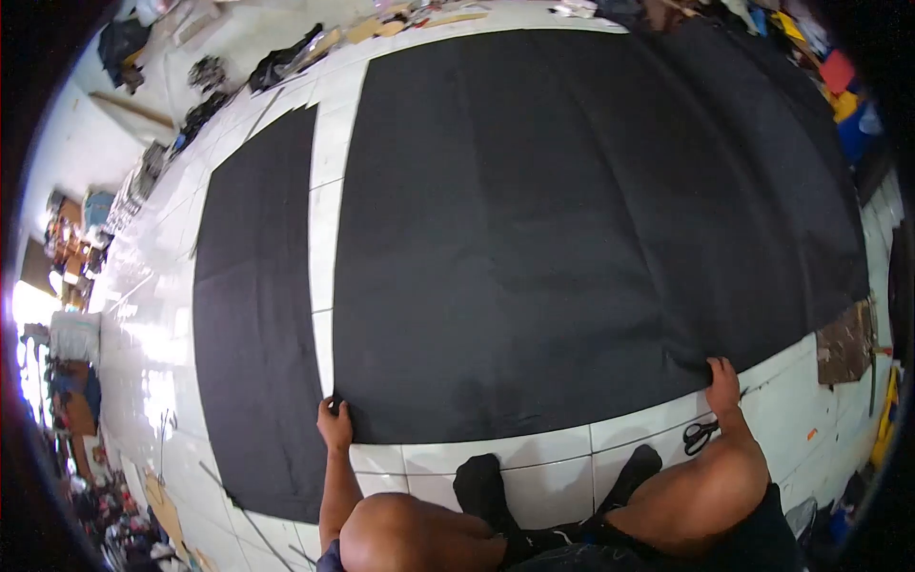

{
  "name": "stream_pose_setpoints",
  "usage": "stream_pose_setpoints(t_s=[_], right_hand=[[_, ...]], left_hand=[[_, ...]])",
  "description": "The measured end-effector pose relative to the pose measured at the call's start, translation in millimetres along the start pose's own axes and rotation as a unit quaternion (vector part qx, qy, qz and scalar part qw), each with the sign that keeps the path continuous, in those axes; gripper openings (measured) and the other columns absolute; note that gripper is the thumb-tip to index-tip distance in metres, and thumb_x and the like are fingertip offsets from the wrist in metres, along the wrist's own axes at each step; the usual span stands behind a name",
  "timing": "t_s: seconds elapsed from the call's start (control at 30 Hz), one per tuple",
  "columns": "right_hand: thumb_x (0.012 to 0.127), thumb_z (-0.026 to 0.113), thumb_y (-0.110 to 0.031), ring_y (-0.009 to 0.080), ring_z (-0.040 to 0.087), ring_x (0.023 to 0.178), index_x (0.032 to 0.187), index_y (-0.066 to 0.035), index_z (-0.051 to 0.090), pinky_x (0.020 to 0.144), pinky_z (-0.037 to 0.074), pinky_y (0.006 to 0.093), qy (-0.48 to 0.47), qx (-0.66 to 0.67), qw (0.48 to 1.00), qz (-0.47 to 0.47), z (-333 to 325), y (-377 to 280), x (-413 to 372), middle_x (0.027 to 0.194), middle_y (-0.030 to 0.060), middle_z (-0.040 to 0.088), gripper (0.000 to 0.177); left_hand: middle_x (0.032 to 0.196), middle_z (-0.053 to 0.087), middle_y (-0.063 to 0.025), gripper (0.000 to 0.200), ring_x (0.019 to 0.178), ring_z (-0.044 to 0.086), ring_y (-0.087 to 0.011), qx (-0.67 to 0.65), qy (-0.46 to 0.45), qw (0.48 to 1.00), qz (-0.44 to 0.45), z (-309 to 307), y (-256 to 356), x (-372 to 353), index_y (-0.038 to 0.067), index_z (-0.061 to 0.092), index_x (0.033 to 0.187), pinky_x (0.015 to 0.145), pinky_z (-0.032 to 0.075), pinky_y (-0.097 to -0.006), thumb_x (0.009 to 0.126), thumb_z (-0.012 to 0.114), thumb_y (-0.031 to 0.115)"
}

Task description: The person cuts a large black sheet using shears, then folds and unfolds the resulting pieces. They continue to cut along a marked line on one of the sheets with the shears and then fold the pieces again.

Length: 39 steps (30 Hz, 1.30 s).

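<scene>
A large black sheet of fabric lies spread over the white tiled floor in front of me. Its near left corner is pinched in my left hand. Farther right along the same near edge, my right hand grips the fabric, and creases run away from that spot. A narrower black strip lies flat to the left, with a thin band of tile between the two pieces. Beside my right forearm, black-handled scissors rest on the floor, their blades partly hidden.
A brown patterned piece lies at the right by the sheet's edge. Thin rods are on the floor at lower left. Piles of colourful material line the far right, and clutter stands along the left wall. My socked feet are near the sheet.
</scene>
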State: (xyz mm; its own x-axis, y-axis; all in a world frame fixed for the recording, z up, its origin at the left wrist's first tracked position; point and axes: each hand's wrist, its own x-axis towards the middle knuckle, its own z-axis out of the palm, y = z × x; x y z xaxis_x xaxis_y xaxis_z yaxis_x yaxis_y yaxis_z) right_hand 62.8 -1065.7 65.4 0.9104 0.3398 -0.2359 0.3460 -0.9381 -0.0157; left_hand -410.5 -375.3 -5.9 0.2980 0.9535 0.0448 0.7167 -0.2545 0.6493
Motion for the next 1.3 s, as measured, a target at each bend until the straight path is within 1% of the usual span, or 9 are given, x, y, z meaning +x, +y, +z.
stream_pose_setpoints(t_s=[0.33,0.53,0.63,0.67,0.77,0.9,1.03,1.2,1.3], right_hand=[[0.079,0.069,0.004,0.0371,0.037,0.139,0.146,-0.009,0.035,0.110,0.040,0.0433,-0.025,0.061,0.998,0.024,12,-4,-7,0.153,0.0183,0.031,0.076],[0.077,0.068,0.002,0.0419,0.040,0.134,0.145,-0.009,0.036,0.108,0.041,0.0448,-0.058,0.055,0.990,0.119,-4,-14,-5,0.148,0.0224,0.035,0.076],[0.077,0.065,0.004,0.0426,0.042,0.133,0.145,-0.009,0.037,0.108,0.040,0.0457,-0.021,0.041,0.995,0.089,15,1,-4,0.146,0.0244,0.037,0.074],[0.079,0.065,0.003,0.0418,0.042,0.133,0.145,-0.007,0.036,0.108,0.040,0.0458,-0.019,0.053,0.996,0.068,20,9,-6,0.146,0.0237,0.038,0.073],[0.082,0.064,0.001,0.0403,0.043,0.132,0.144,-0.004,0.036,0.110,0.038,0.0459,-0.007,0.075,0.997,0.022,33,35,0,0.145,0.0224,0.039,0.068],[0.086,0.060,-0.002,0.0401,0.045,0.130,0.141,-0.002,0.040,0.110,0.038,0.0459,0.032,0.108,0.991,0.078,34,35,4,0.141,0.0222,0.042,0.059],[0.088,0.059,-0.003,0.0379,0.049,0.124,0.137,-0.003,0.045,0.100,0.045,0.0425,0.081,0.146,0.982,0.093,36,34,-5,0.136,0.0205,0.047,0.051],[0.090,0.058,-0.004,0.0359,0.051,0.123,0.135,-0.003,0.048,0.095,0.048,0.0405,0.091,0.123,0.986,0.067,37,23,1,0.134,0.0197,0.049,0.047],[0.093,0.057,-0.005,0.0370,0.051,0.124,0.135,-0.003,0.048,0.100,0.047,0.0432,0.078,0.142,0.985,0.060,27,19,2,0.134,0.0205,0.048,0.043]], left_hand=[[0.077,0.066,-0.0136,0.035,0.071,0.065,-0.0274,0.036,-0.044,0.996,-0.062,-20,23,-14,0.005,0.063,0.112,0.070,0.051,-0.0392,0.086,0.073,0.026],[0.070,0.059,-0.0084,0.035,0.065,0.059,-0.0213,0.019,-0.061,0.996,-0.061,-19,10,-13,0.006,0.061,0.110,0.065,0.049,-0.0357,0.082,0.077,0.020],[0.068,0.059,-0.0073,0.032,0.063,0.057,-0.0190,0.039,-0.069,0.996,-0.044,-28,10,-9,0.004,0.064,0.102,0.064,0.049,-0.0343,0.080,0.079,0.023],[0.068,0.062,-0.0079,0.029,0.064,0.058,-0.0190,0.011,0.000,1.000,-0.024,-24,-14,-3,0.002,0.066,0.096,0.065,0.049,-0.0336,0.081,0.079,0.024],[0.092,0.068,-0.0161,0.037,0.083,0.065,-0.0257,0.033,0.081,0.990,-0.110,-58,-8,4,0.000,0.066,0.103,0.076,0.051,-0.0370,0.081,0.077,0.028],[0.136,0.049,-0.0276,0.075,0.126,0.048,-0.0409,0.224,0.017,0.969,-0.102,-78,-21,0,0.000,0.052,0.135,0.106,0.041,-0.0437,0.078,0.077,0.040],[0.140,0.047,-0.0283,0.074,0.128,0.048,-0.0391,0.198,0.002,0.978,-0.064,-71,-58,1,0.002,0.052,0.138,0.107,0.040,-0.0413,0.079,0.077,0.040],[0.140,0.048,-0.0256,0.053,0.129,0.048,-0.0379,0.187,-0.006,0.979,-0.086,-82,-18,-12,0.006,0.063,0.130,0.108,0.039,-0.0408,0.085,0.073,0.035],[0.120,0.063,-0.0228,0.042,0.109,0.061,-0.0354,0.164,0.038,0.985,-0.025,-85,-47,-2,0.006,0.069,0.119,0.095,0.047,-0.0398,0.087,0.070,0.032]])
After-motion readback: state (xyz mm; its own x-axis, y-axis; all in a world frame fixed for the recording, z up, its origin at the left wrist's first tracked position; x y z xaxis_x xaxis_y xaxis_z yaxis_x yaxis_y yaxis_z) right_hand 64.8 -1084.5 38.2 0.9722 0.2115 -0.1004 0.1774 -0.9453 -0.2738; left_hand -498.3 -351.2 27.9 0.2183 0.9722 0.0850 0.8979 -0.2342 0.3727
